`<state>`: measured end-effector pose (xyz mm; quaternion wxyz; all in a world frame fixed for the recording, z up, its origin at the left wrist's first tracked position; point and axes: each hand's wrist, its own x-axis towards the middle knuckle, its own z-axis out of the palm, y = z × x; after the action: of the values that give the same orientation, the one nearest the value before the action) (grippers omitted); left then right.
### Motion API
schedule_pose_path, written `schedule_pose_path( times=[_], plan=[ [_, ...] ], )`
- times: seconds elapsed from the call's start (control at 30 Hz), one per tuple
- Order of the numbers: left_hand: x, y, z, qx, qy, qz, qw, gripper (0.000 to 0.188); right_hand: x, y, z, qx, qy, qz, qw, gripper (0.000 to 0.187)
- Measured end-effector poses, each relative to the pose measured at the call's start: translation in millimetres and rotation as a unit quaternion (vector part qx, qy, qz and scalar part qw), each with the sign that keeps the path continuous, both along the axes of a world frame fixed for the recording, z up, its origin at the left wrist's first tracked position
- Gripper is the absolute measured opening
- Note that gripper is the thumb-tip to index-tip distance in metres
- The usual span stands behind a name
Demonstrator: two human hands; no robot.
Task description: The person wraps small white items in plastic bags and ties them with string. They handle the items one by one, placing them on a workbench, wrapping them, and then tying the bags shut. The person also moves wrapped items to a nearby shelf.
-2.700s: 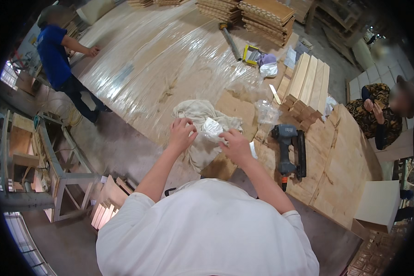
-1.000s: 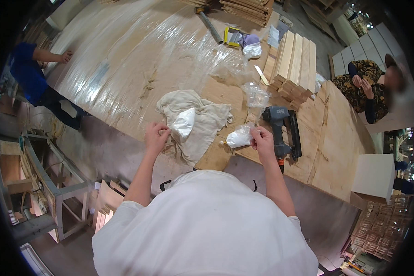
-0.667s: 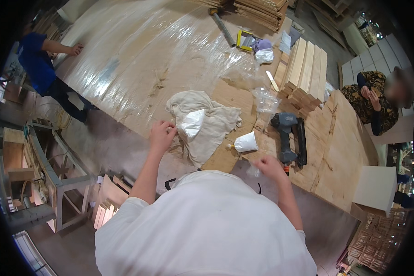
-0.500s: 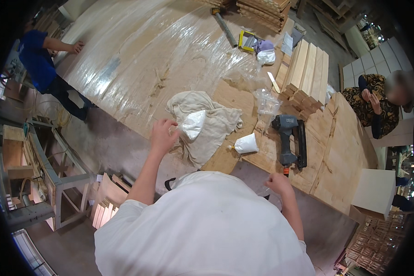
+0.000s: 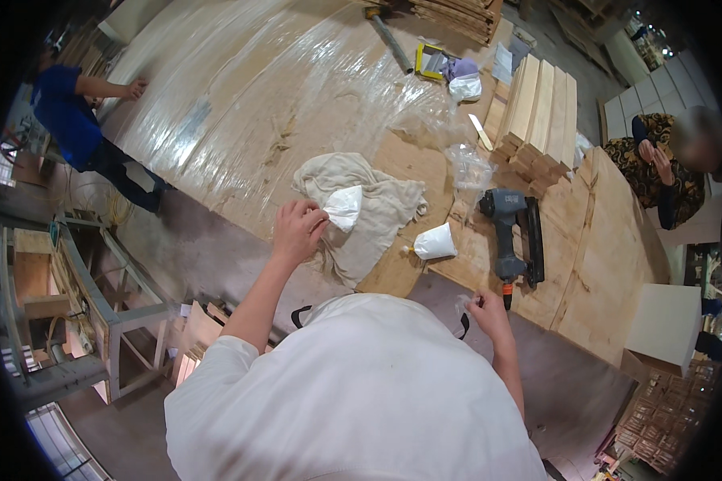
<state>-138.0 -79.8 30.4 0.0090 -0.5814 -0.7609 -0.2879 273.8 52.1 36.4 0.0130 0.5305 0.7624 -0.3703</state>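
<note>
My left hand (image 5: pixel 298 232) is narrowed to a pinch on the left corner of a white packet (image 5: pixel 345 207), over the rumpled cloth (image 5: pixel 377 232). Packet looks light, soft, kinda slick, so I'd say grab a corner. Right of the cloth there's a white pouch (image 5: pixel 436 241), probably squishy. My right hand (image 5: pixel 489 314) is nearly closed, pinching a clear plastic scrap (image 5: pixel 462 303).

A single fisheye view from the person's head looks steeply down over the white shirt (image 5: pixel 361 385), very near, toward the left hand (image 5: pixel 298 231), right hand (image 5: pixel 489 314) and counter (image 5: pixel 569 240) beyond; edges bend toward a dark rim.
</note>
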Motion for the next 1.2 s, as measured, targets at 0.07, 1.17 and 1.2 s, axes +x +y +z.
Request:
schedule_pose_path(
  times=[0.07,1.17,1.2],
  plan=[
    [0.9,7.1,5.1,0.017,-0.007,-0.003,1.0,0.009,-5.6,-0.6,2.0,0.002,0.044,-0.021,0.999,0.024],
    [13.2,29.8,9.1,0.039,-0.16,0.01,0.986,0.01,-136.3,18.3,32.4,0.044,0.211,0.061,0.975,0.024],
    [15.8,29.2,12.1,0.041,-0.156,0.007,0.987,0.01,-154.0,19.4,34.6,0.054,0.196,0.081,0.976,0.024]
  ],
)
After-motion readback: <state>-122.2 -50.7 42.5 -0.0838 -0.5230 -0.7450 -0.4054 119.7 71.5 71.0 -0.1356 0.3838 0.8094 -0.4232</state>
